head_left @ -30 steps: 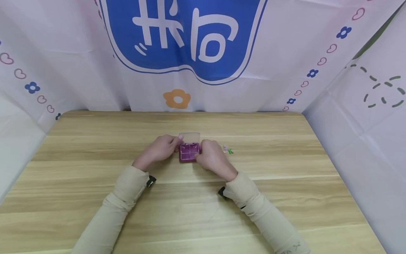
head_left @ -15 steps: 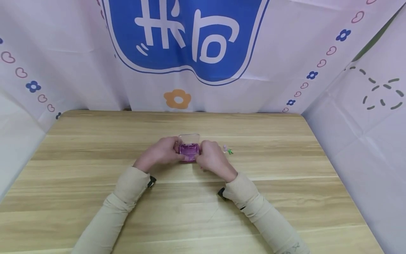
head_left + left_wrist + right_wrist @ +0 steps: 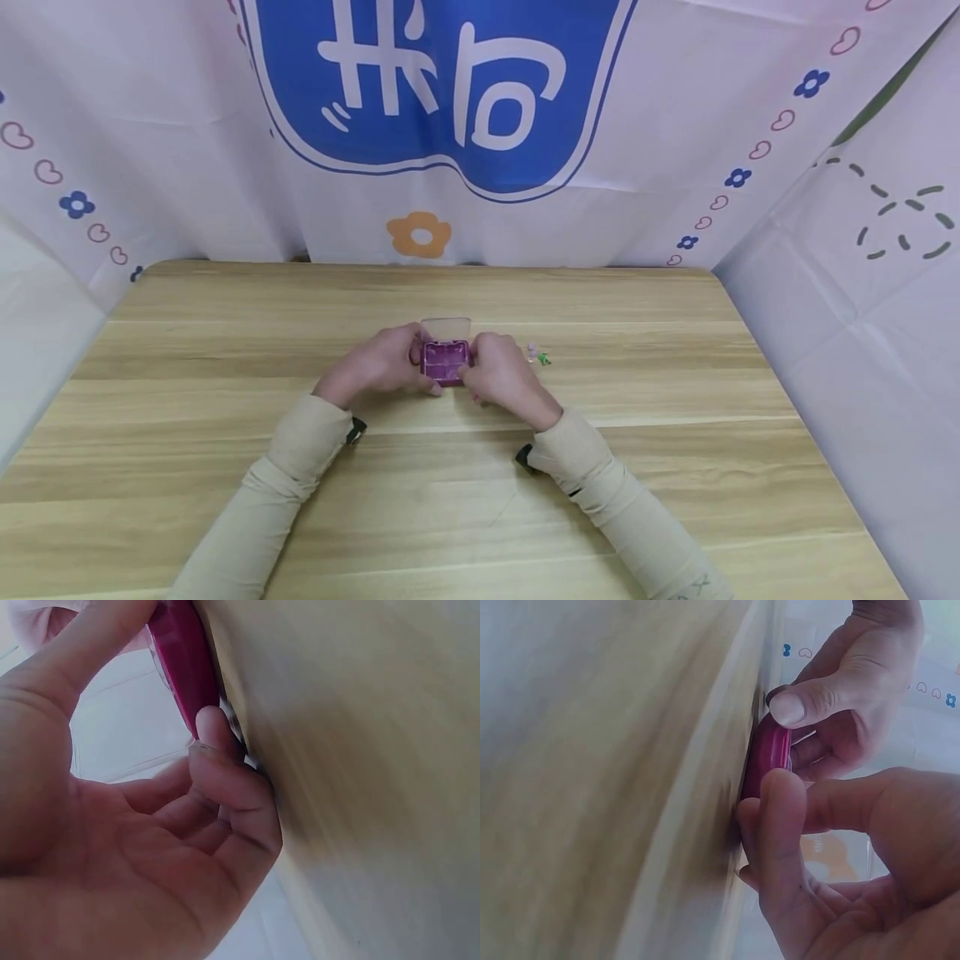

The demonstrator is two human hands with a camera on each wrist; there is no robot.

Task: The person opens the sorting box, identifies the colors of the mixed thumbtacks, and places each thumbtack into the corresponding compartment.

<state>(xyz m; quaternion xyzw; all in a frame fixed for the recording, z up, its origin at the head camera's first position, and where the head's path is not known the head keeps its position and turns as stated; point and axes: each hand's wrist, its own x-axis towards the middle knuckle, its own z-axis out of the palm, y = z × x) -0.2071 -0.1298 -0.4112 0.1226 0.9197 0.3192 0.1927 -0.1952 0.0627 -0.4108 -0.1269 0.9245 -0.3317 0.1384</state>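
Observation:
A small purple pill box point(image 3: 446, 362) lies on the wooden table, its inside divided into compartments. Its clear lid point(image 3: 447, 328) stands raised at the far side. From the left, my left hand point(image 3: 378, 360) grips the box, thumb along the near edge and fingers bent around the side. My right hand point(image 3: 506, 372) holds the right end with curled fingers. In the left wrist view the magenta side of the box point(image 3: 187, 660) shows beyond the fingertips. The right wrist view has the box point(image 3: 769, 754) between both hands, close over the tabletop.
To the right of my right hand lie a tiny light-purple piece point(image 3: 532, 352) and a small green piece point(image 3: 545, 358). The wooden table point(image 3: 420, 517) ends at a white printed cloth point(image 3: 652, 167) hanging behind it.
My left hand has moved from the lid's left corner down to the box's side, its thumb now at the near edge. The box tipped briefly and lies flatter now. The right hand stays at its end.

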